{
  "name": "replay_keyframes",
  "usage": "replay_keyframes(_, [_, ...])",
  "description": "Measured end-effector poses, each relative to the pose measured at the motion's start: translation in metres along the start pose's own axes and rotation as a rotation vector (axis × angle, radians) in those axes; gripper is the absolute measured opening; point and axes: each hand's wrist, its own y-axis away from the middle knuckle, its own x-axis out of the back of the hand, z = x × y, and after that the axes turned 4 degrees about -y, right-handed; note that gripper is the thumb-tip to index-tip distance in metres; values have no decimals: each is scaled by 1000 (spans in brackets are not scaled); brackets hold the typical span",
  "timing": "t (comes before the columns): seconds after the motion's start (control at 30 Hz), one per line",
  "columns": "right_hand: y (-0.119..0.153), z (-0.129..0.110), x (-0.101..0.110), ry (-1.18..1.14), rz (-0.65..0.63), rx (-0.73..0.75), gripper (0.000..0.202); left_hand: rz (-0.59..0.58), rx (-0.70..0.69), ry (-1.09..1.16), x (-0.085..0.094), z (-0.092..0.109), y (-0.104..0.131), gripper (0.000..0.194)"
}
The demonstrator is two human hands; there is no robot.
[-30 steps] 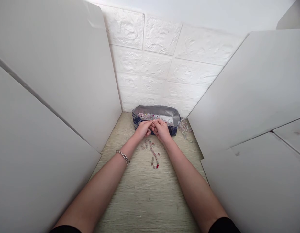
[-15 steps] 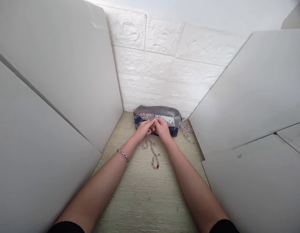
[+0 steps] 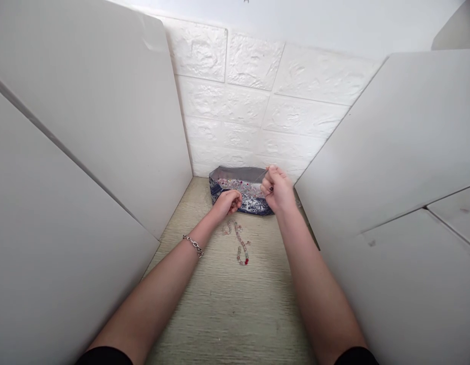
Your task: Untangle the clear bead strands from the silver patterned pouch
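Observation:
My left hand (image 3: 227, 203) is closed in a pinch at the front edge of the bead tray; what its fingertips hold is too small to make out. Up and to the right, my right hand (image 3: 278, 187) pinches a thin thread (image 3: 260, 176), which slants down to the left over the tray. A strand of small clear, pink and red beads (image 3: 241, 243) lies curved on the table just below my left hand. Behind both hands sits an open dark blue patterned container (image 3: 253, 205) with a silvery inside, holding many loose small beads (image 3: 235, 185).
The wood-grain tabletop (image 3: 219, 304) is narrow. White panels stand on the left (image 3: 86, 101) and on the right (image 3: 409, 152). A white brick-textured wall (image 3: 227, 101) closes off the back, directly behind the container.
My hands, together in front of the container before, are now apart. The right hand has moved up and right, drawing the thread; the left stays nearly in place. The bead strand lies as before.

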Motion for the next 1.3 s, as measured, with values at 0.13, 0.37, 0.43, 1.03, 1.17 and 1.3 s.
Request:
replay_keyframes(0.13, [8, -40, -3, 4, 4, 134, 22, 3, 20, 2, -1, 2, 1, 11])
replay_keyframes(0.37, [18, -69, -7, 2, -36, 246, 16, -40, -16, 21, 1, 2, 3, 9])
replay_keyframes(0.43, [17, -62, -7, 23, -71, 199, 16, -71, -23, 39, 2, 0, 2, 8])
replay_keyframes(1.03, [6, 41, 2, 217, -150, -284, 20, -65, 37, 298, 2, 4, 5, 22])
replay_keyframes(1.17, [4, 53, 7, 408, -99, -124, 14, -16, 60, 270, -1, 3, 1, 24])
replay_keyframes(1.3, [4, 62, 11, 610, -110, 69, 13, 55, 66, 222, -2, 2, -1, 23])
